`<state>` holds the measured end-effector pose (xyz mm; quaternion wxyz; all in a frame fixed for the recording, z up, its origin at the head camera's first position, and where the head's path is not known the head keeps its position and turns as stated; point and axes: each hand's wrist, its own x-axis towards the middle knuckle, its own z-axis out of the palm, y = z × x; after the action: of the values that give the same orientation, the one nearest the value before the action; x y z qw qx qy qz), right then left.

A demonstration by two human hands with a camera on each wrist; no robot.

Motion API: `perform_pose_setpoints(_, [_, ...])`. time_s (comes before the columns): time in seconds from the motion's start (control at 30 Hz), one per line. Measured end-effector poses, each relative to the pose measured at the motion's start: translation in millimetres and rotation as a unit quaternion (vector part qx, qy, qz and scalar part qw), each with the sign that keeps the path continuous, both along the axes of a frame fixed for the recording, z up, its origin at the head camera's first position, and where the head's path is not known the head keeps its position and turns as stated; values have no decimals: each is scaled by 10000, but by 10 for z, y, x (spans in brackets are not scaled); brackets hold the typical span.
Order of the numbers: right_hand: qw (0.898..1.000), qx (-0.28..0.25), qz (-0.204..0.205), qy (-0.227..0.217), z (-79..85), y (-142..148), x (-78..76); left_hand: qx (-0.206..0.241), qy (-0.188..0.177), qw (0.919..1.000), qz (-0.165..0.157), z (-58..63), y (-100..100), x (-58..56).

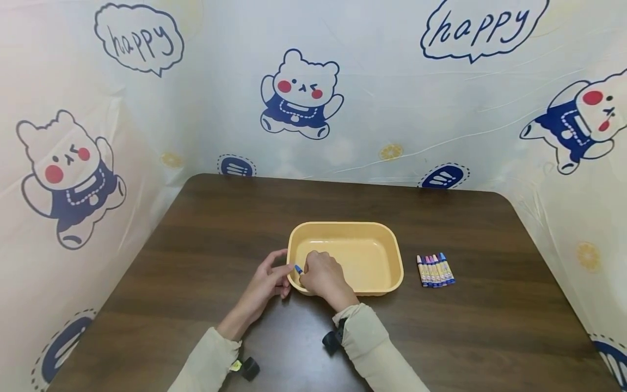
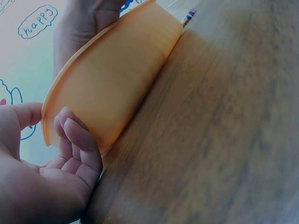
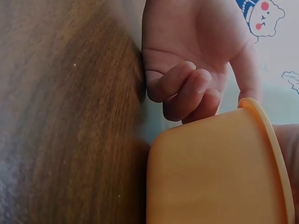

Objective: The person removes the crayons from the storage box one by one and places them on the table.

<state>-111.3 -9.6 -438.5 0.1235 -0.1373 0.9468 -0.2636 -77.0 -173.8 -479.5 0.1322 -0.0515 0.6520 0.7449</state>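
Observation:
A yellow plastic basin (image 1: pixel 364 261) rests on the table. Inside its left end, my right hand (image 1: pixel 323 275) pinches a blue-tipped crayon (image 1: pixel 299 269), whose tip points up toward the left rim. My left hand (image 1: pixel 266 280) holds the basin's left edge, its thumb at the rim and its fingers along the outer wall. The left wrist view shows that hand's curled fingers (image 2: pixel 77 140) beside the wall. In the right wrist view, the basin's wall hides most of my right hand. Several crayons (image 1: pixel 435 271) lie side by side on the table, right of the basin.
The dark wooden table (image 1: pixel 235 212) carries the basin and the crayon row. A pale curtain (image 1: pixel 372 98) printed with cartoon bears surrounds its back and sides. Each sleeve cuff has a small black camera near it.

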Motion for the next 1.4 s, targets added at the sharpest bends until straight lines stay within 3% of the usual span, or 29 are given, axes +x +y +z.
perform_pose_setpoints(0.47, [9978,-41,-298,594,-11,-10,20,-132,-117,9997,150,-8,18,14])
perform_pose_setpoints(0.73, [9934,-456,-365,983,10,52,-14,-26,-58,10000,20,-23,15,13])
perform_pose_setpoints(1.0, [9845,-1113,-578,1225,176,220,-128,-47,17,10000,-57,28,12,-3])
perform_pose_setpoints(1.4, [9759,-1324,-949,1454,348,503,-183,-126,-104,9999,-11,7,34,-8])
